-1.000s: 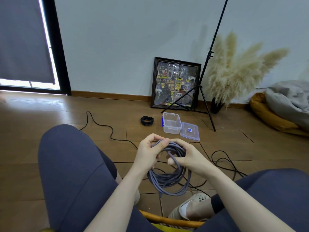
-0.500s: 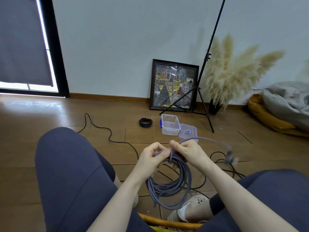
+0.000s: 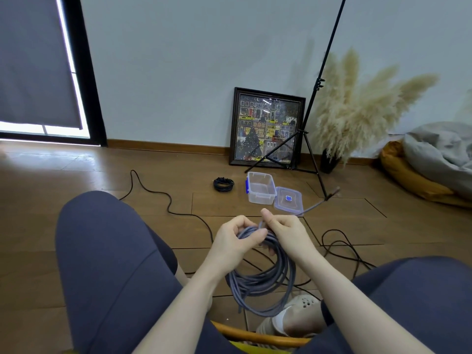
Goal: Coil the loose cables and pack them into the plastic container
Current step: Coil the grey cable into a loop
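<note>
A grey coiled cable [image 3: 260, 282] hangs in several loops between my knees. My left hand [image 3: 235, 238] grips the top of the coil. My right hand [image 3: 283, 231] pinches the cable's free end, which sticks out up and to the right, its plug tip [image 3: 332, 194] in the air. On the floor ahead stands a clear plastic container [image 3: 260, 191] with blue clips, open, its lid [image 3: 288, 200] lying beside it on the right. A small black coiled cable [image 3: 224, 184] lies left of the container. A loose black cable [image 3: 163, 198] runs across the floor.
A framed picture [image 3: 267, 127] leans on the wall behind the container. A black tripod stand [image 3: 310, 139] and a vase of pampas grass [image 3: 357, 108] stand to the right. More black cable [image 3: 342, 246] loops on the floor right of my hands. A cushion with grey fabric [image 3: 434, 159] lies far right.
My right hand has pulled the grey cable's free end through the coil's top and out to the upper right. The plug tip has swung farther from my hands. The left hand kept its hold.
</note>
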{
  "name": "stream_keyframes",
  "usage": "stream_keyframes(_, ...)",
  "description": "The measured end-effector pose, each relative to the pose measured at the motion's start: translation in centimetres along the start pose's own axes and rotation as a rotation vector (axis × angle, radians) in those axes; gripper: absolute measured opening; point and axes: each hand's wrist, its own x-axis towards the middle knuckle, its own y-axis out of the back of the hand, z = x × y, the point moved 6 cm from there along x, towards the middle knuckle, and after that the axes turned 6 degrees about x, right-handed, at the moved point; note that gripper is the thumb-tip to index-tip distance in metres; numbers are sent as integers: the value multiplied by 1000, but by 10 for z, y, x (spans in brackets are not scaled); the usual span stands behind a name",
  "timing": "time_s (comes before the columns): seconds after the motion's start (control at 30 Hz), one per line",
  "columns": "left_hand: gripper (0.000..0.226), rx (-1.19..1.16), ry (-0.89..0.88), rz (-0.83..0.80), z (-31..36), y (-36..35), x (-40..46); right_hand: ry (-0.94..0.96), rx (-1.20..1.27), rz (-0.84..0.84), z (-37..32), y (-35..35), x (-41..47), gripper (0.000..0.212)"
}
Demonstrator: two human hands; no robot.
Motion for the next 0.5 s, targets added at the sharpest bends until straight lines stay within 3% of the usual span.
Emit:
stream_keyframes(0.07,20,-8,1,34,1,4,1,57,34,13,5,-5,-5,40)
stream_keyframes(0.23,22,72,23,85,-2,8,3,170,168,73,17,-6,-13,34)
stream_keyframes(0.33,24,91,42,73,-2,8,3,256,100,15,18,-8,-16,48)
stream_keyframes(0.5,25,84,53,34,-1,7,1,254,-30,-83,17,-9,-18,41)
